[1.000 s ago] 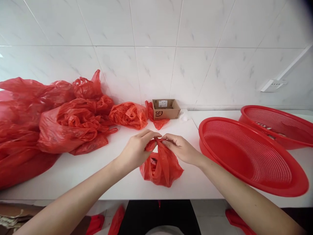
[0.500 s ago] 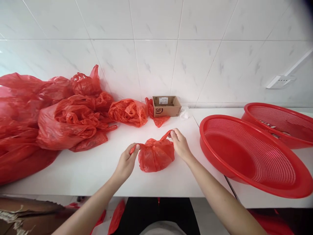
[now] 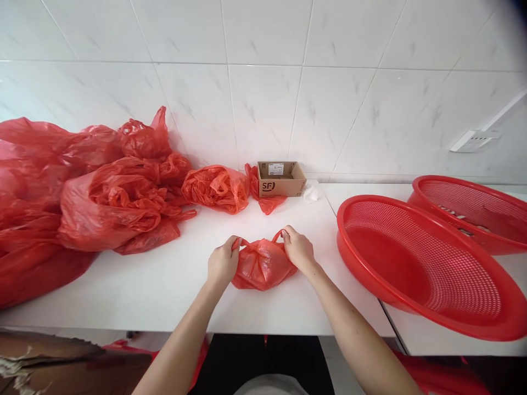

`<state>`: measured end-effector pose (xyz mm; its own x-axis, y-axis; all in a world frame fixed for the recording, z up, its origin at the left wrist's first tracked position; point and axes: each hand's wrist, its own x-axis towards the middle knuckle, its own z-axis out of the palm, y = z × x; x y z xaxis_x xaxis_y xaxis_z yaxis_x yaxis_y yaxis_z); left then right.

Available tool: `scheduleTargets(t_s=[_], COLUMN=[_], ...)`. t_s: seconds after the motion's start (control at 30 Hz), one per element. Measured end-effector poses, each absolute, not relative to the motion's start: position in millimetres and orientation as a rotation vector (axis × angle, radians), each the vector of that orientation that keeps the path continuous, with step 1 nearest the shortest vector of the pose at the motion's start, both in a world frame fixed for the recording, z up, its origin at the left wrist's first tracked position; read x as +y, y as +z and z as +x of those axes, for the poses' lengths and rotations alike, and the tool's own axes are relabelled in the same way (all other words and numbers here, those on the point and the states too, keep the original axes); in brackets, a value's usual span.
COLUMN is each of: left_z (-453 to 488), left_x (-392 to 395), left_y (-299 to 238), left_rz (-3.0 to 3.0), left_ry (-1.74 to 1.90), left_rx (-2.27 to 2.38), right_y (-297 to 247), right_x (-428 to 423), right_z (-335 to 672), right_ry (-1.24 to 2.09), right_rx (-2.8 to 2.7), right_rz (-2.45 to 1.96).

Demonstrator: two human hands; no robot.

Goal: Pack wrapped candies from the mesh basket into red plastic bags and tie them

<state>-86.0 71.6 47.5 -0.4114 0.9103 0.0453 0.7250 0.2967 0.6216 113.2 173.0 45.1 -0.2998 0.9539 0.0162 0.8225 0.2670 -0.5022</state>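
A filled red plastic bag rests on the white table in front of me, its top gathered and its contents hidden. My left hand pinches the bag's left handle. On the other side, my right hand is closed on the right handle. Both handles are pulled up and apart, with the bunched middle of the bag between them.
Big red bags heap up at the left, with a smaller red bag bundle beside them. A small open cardboard box stands by the tiled wall. Two red perforated baskets occupy the right. A torn carton sits below the table.
My hands have come a little closer together, and the handles now rise more steeply above the bag. The bag's top looks tauter and smoother.
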Motion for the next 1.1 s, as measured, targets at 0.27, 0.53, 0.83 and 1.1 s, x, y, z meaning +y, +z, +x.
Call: scheduleTargets(t_s=[0.27, 0.53, 0.83, 1.1], left_z=[-90.4, -100.9, -129.6, -128.8], left_x=[99.8, 93.2, 42.7, 32.3], left_y=[25.5, 18.0, 14.3, 21.8], left_rz=[1.657, 1.828, 1.786, 1.582], left_ry=[0.441, 0.341, 0.344, 0.575], left_rx=[2.380, 2.456, 2.413, 2.305], right_y=[20.3, 13.8, 9.9, 1.3], right_x=[190.5, 191.2, 211.1, 205.8], right_z=[108.2, 116.2, 128.1, 140.1], right_ry=[0.494, 0.364, 0.460, 0.627], right_rx=[-2.226, -2.117, -1.978, -1.861], right_rz=[-1.802, -1.847, -1.840, -1.642])
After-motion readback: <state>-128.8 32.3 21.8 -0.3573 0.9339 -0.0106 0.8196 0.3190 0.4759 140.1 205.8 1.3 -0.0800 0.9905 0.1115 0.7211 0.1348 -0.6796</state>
